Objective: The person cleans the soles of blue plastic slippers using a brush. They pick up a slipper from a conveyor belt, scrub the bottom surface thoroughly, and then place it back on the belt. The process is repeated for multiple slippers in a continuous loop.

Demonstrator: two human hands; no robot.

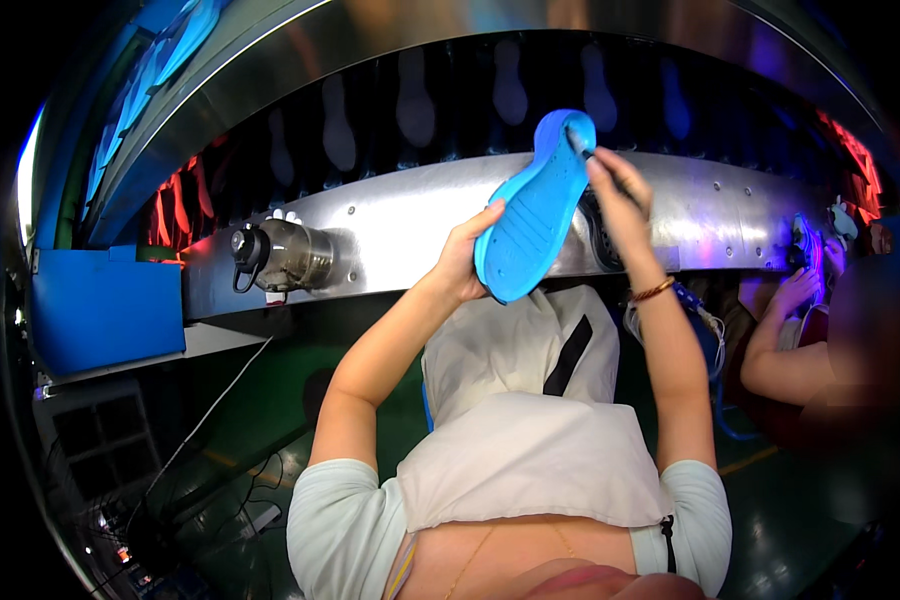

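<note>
My left hand is closed on the edge of a bright blue shoe sole, near its wide lower end. The sole is tilted, with its inner face toward me and its narrower end pointing away. In my right hand is a thin tool with a dark handle, perhaps a brush; most of it is hidden by my fingers. Its pale tip reaches inside the narrower end of the sole. A dark object with a rounded outline lies on the metal ledge, partly behind my right wrist.
Beyond the metal ledge runs a dark row of upright sole shapes. A smoky drink bottle lies on the ledge at left, near a blue box. To the right, another person's arm reaches toward the ledge under purple light.
</note>
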